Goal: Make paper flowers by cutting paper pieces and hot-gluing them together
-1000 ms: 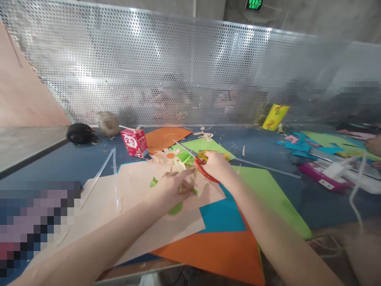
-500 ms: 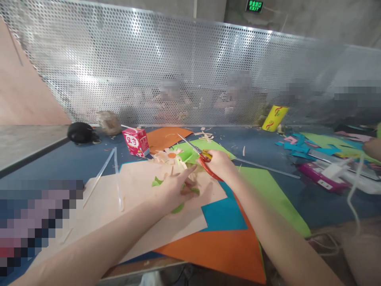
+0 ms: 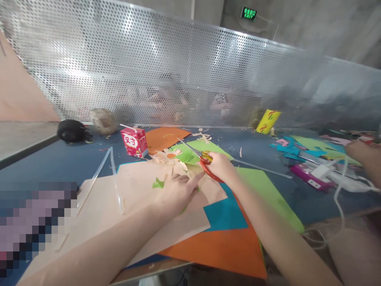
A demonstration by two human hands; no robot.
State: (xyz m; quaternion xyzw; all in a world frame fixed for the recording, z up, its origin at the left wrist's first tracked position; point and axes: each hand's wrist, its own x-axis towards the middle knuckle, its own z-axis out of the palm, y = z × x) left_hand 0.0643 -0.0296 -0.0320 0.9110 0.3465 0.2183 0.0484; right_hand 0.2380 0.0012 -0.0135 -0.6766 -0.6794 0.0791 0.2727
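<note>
One pair of scissors (image 3: 200, 156), one small red drink carton (image 3: 134, 142), one yellow tube (image 3: 268, 121) and two clear plastic strips (image 3: 102, 174) lie among several sheets of coloured paper on the blue desk (image 3: 53, 163). The right hand (image 3: 218, 167) is closed through the red and yellow loops of the scissors, whose thin metal blades stand slightly parted and point up and left over a light green sheet (image 3: 193, 149). The left hand (image 3: 175, 192) lies flat, fingers spread, pressing down on a green paper scrap (image 3: 157, 183) that rests on a large beige sheet (image 3: 131, 198); it grips nothing that can be seen. Just beyond the fingertips sits a cut paper flower (image 3: 166, 156), pale petals round an orange centre. Smooth, flat orange (image 3: 220, 250), teal (image 3: 224, 214) and green (image 3: 268, 190) sheets overlap under the right forearm. Behind stands a perforated metal screen (image 3: 149, 59). At far right another person's hand (image 3: 361, 153) rests near more cuttings.
</note>
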